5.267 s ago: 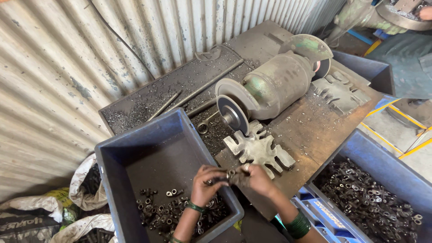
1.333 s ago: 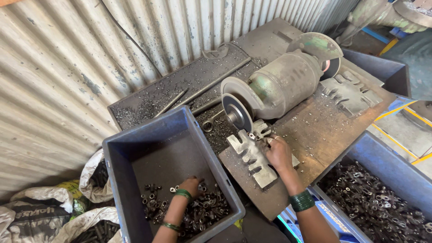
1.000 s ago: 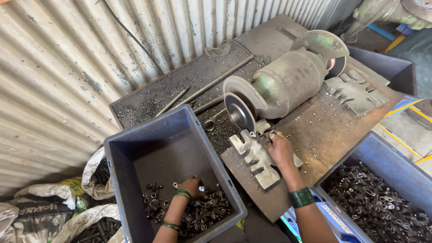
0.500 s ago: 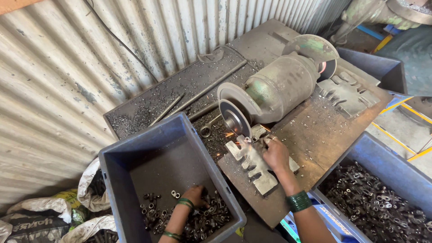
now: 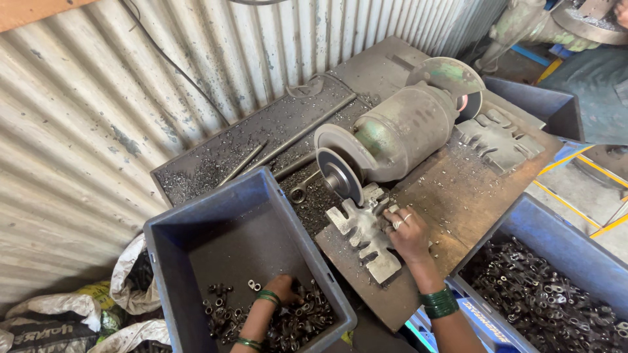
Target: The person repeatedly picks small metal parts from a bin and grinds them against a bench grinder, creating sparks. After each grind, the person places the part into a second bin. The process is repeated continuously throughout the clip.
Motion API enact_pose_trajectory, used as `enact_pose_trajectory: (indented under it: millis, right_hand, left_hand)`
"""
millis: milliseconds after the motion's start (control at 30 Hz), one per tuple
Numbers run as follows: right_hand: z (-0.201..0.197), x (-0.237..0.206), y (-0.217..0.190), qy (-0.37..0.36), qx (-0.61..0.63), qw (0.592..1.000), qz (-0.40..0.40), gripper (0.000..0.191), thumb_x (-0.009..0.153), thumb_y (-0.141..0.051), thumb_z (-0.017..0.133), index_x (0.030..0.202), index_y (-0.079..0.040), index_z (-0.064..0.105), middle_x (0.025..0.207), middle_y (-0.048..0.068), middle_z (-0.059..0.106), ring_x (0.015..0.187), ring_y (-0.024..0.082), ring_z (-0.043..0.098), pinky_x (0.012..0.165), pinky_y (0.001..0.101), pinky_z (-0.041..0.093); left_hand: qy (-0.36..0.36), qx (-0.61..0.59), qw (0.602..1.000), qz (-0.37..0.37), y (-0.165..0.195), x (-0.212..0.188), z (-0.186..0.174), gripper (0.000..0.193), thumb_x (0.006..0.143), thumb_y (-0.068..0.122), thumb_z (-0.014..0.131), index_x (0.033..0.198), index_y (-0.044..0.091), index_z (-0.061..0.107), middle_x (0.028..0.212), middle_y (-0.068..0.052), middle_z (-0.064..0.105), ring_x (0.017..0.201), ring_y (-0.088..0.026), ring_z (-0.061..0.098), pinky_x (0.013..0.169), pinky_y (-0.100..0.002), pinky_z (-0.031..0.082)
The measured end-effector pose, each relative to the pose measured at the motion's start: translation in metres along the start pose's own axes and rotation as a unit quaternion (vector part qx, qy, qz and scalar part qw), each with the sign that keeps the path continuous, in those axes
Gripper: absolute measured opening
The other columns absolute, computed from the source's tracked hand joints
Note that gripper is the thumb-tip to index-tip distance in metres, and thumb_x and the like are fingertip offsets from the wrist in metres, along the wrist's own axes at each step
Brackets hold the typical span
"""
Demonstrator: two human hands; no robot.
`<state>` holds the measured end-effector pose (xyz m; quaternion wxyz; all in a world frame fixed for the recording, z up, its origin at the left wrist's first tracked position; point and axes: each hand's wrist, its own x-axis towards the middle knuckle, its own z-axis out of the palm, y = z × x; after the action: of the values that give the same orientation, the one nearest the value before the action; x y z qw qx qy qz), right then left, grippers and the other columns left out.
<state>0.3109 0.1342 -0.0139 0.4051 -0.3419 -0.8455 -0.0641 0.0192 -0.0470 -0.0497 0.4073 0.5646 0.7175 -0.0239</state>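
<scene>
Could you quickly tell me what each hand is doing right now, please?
Left hand: down among the small metal parts in the blue bin; grip cannot be told.
Right hand: resting on the notched metal plate; grip cannot be told.

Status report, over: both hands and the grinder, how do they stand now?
Left hand down in blue bin, among small metal parts. Right hand on notched jig beside grinding wheel. Grip unclear on both.
</scene>
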Motion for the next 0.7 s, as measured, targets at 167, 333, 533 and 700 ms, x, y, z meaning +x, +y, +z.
enact_pose_trajectory:
  millis: [167,333,533,700]
  right_hand:
    - [-0.012,0.002,-0.004,0.023,0.017,0.998,-0.049,0.041,0.057,-0.002,0.076,0.098,-0.010,0.077,0.088,0.006,0.067,0.085,0.029,0.065,0.080,0.0413,0.057]
    - [-0.002,0.008,-0.005,-0.048,0.089,0.994,0.034,0.029,0.071,-0.004,0.077,0.099,-0.010,0.077,0.091,0.007,0.068,0.087,0.027,0.067,0.077,0.0398,0.057]
    - [0.015,0.029,-0.003,-0.182,0.102,0.954,0.216,0.023,0.081,-0.027,0.082,0.099,-0.013,0.081,0.089,0.009,0.071,0.082,0.025,0.068,0.073,0.0395,0.056]
    - [0.011,0.037,-0.009,-0.205,0.111,0.922,0.309,0.037,0.074,-0.038,0.089,0.090,-0.006,0.081,0.072,0.015,0.071,0.063,0.026,0.068,0.064,0.0392,0.054]
  left_hand:
    - [0.022,-0.019,0.999,0.031,-0.006,0.006,0.004,0.043,0.076,0.035,0.085,0.112,0.013,0.076,0.119,-0.013,0.074,0.114,-0.029,0.069,0.102,-0.040,0.055]
    - [0.033,-0.018,0.999,0.035,-0.008,0.007,0.005,0.040,0.079,0.034,0.082,0.113,0.013,0.076,0.118,-0.014,0.073,0.114,-0.029,0.069,0.101,-0.040,0.055]
    - [0.057,-0.025,0.997,0.042,-0.006,0.002,0.000,0.042,0.081,0.036,0.083,0.114,0.012,0.075,0.119,-0.016,0.071,0.116,-0.033,0.066,0.102,-0.043,0.053]
    - [0.050,-0.015,0.998,0.017,-0.006,-0.001,-0.004,0.040,0.081,0.037,0.081,0.112,0.013,0.076,0.118,-0.015,0.072,0.114,-0.033,0.067,0.100,-0.043,0.054]
